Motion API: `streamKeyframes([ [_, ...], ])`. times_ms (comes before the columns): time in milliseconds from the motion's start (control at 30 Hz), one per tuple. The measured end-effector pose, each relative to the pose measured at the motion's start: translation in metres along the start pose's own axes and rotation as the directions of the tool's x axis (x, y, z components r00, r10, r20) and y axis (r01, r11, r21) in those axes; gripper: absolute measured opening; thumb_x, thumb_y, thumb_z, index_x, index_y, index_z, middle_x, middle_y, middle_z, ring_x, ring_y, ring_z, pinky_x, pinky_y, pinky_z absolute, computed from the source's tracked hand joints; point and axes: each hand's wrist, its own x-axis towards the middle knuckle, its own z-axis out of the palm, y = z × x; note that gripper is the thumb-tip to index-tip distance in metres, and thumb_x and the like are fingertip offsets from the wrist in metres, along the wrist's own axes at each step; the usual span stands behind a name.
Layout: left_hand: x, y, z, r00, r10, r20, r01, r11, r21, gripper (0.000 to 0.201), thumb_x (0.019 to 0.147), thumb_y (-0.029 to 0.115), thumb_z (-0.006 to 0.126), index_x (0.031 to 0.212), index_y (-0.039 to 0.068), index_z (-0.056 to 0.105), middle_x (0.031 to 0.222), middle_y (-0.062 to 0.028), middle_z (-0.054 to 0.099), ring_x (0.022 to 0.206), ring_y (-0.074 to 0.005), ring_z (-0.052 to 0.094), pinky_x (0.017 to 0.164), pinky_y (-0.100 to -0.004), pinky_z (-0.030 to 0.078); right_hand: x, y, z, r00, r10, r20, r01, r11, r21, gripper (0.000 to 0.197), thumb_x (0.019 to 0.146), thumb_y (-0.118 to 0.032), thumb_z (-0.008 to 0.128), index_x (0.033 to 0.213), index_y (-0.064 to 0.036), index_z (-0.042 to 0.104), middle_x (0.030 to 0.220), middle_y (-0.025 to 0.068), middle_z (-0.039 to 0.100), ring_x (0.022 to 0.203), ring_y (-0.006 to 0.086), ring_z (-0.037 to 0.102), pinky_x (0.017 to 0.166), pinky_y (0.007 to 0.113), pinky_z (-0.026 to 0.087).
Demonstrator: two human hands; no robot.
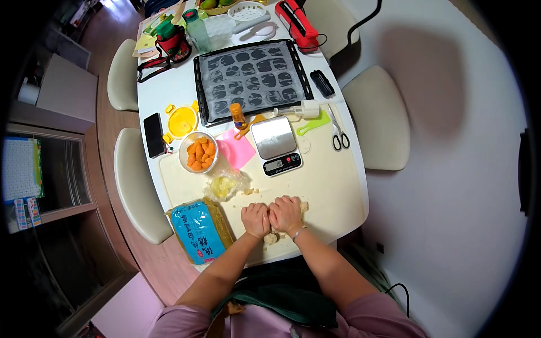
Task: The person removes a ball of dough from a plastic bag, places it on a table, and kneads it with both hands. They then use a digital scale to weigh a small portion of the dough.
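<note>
My left hand (pixel 256 219) and my right hand (pixel 285 214) press side by side on pale, crumbly dough (pixel 271 239) near the front of the cream mat (pixel 332 194). Both hands have curled fingers wrapped over the dough, hiding most of it. Lumps stick out below my hands and to the right of my right hand. Small crumbs lie beyond my left hand. A clear plastic bag with something pale yellow (pixel 224 186) sits farther off to the left. The blue and golden package (pixel 194 231) stands left of my left forearm.
A digital kitchen scale (pixel 274 141) stands beyond my hands, with a tub of orange pieces (pixel 198 154) to its left. Scissors (pixel 339 135) lie at the right. Behind are a lined black baking tray (pixel 251 79), a small orange-capped bottle (pixel 236 115) and a phone (pixel 153 135).
</note>
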Motion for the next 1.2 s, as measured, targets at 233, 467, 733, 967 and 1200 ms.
streamKeyframes([
  [233, 0.008, 0.005, -0.009, 0.960, -0.176, 0.216, 0.178, 0.984, 0.010, 0.022, 0.089, 0.031, 0.057, 0.083, 0.012, 0.067, 0.083, -0.0061, 0.065, 0.079, -0.0284, 0.058, 0.075, -0.0414, 0.038, 0.001, 0.010, -0.012, 0.997, -0.010, -0.081, 0.024, 0.984, 0.179, 0.017, 0.090, -0.024, 0.056, 0.085, -0.0090, 0.063, 0.081, 0.0042, 0.060, 0.088, 0.0270, 0.057, 0.081, 0.045, 0.040],
  [467, 0.039, 0.024, -0.024, 0.907, -0.028, 0.419, -0.035, 0.989, 0.143, 0.045, 0.088, 0.051, 0.064, 0.098, 0.009, 0.075, 0.103, -0.0129, 0.070, 0.096, -0.0313, 0.064, 0.089, -0.0448, 0.043, -0.089, 0.025, -0.053, 0.636, 0.752, 0.175, -0.754, 0.557, 0.349, 0.039, 0.103, -0.036, 0.051, 0.090, 0.0007, 0.056, 0.077, 0.0174, 0.065, 0.074, 0.0280, 0.070, 0.065, 0.038, 0.057],
  [733, 0.049, 0.017, -0.006, 0.659, -0.245, 0.711, 0.194, 0.969, 0.154, 0.086, 0.060, 0.056, 0.086, 0.120, 0.000, 0.065, 0.113, -0.0244, 0.067, 0.108, -0.0383, 0.063, 0.093, -0.0446, 0.052, -0.056, -0.017, -0.047, 0.544, 0.689, 0.479, -0.780, 0.203, 0.592, 0.049, 0.107, -0.043, 0.043, 0.103, 0.0049, 0.053, 0.064, 0.0173, 0.065, 0.052, 0.0247, 0.070, 0.046, 0.032, 0.057],
  [967, 0.035, 0.031, -0.038, 0.817, -0.292, 0.498, 0.246, 0.956, 0.158, 0.083, 0.057, 0.044, 0.088, 0.120, 0.001, 0.056, 0.113, -0.0228, 0.060, 0.100, -0.0414, 0.063, 0.085, -0.0474, 0.054, -0.048, 0.013, 0.013, 0.765, 0.579, 0.283, -0.546, 0.349, 0.762, 0.053, 0.106, -0.048, 0.042, 0.107, 0.0028, 0.058, 0.071, 0.0135, 0.066, 0.055, 0.0224, 0.068, 0.046, 0.032, 0.054],
  [1200, 0.001, 0.050, -0.054, 0.873, -0.002, 0.488, -0.042, 0.996, 0.078, 0.066, 0.065, 0.031, 0.085, 0.117, 0.007, 0.052, 0.105, -0.0121, 0.057, 0.090, -0.0341, 0.063, 0.073, -0.0455, 0.052, -0.058, 0.039, -0.017, 0.687, 0.495, 0.532, -0.691, 0.221, 0.688, 0.061, 0.104, -0.052, 0.046, 0.102, 0.0066, 0.065, 0.082, 0.0130, 0.071, 0.067, 0.0177, 0.068, 0.062, 0.034, 0.056],
])
